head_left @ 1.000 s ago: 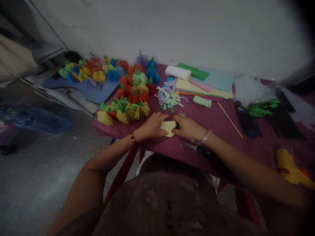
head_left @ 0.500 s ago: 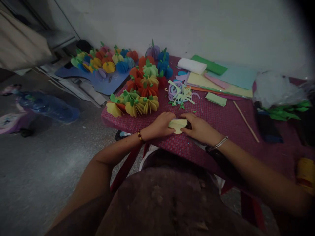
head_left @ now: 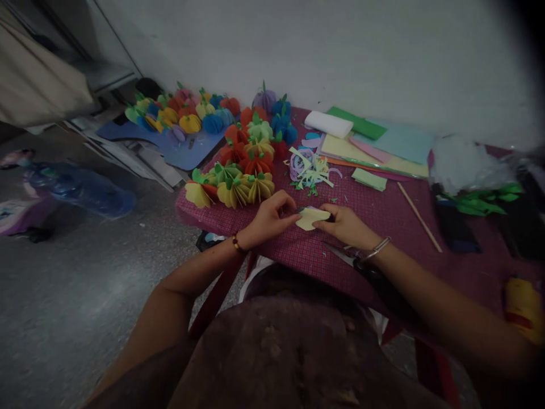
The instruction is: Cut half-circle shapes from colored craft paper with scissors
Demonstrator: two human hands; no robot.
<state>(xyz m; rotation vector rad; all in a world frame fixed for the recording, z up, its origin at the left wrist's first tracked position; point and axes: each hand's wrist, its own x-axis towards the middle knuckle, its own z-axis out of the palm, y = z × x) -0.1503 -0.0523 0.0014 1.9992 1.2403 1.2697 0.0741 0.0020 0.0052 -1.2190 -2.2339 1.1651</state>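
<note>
A small piece of pale yellow paper, rounded along its lower edge, is held just above the front of the table. My right hand pinches its right end between thumb and fingers; a small dark thing shows at those fingertips, too hidden to name. At the paper's left end, my left hand is closed with its thumb tip on the edge and its fingers curled. Scissors lie partly beneath my right wrist, blades pointing left. Beyond the hands is a heap of curly paper strips.
Several folded-paper pumpkins crowd the table's left side, and more sit on a blue board. Coloured paper sheets lie at the back, near a white roll. To the right are a thin stick and a plastic bag.
My left hand has loosened and drawn slightly left, its fingers lifting off the paper's upper edge. The paper is tilted now and shows more of its face. The view has shifted slightly.
</note>
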